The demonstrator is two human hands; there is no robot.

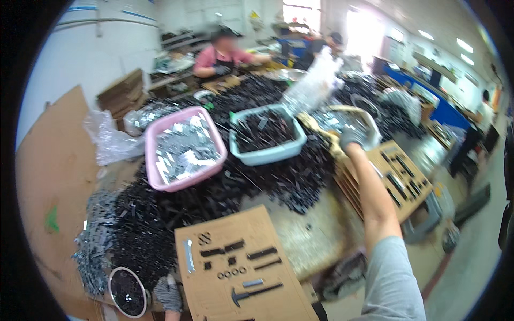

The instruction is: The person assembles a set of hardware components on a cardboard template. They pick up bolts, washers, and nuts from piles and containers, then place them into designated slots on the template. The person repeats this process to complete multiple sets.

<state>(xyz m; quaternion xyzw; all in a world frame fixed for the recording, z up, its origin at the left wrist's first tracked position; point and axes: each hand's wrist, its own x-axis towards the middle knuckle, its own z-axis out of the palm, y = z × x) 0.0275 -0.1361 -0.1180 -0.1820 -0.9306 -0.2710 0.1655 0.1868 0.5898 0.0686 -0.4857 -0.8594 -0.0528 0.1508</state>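
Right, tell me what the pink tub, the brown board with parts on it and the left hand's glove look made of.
Pink tub: probably plastic, smooth, given its rounded, moulded-looking rim.
Brown board: likely cardboard, matte, judging by its flat tan surface.
Striped glove on the left hand: apparently knit fabric; its soft surface suggests so, but the fibre can't be told.

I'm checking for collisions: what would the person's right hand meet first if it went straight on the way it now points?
Most likely the silvery pieces in the pale basin. The right hand is at the basin's near side; depth is unclear, so it may already touch them.
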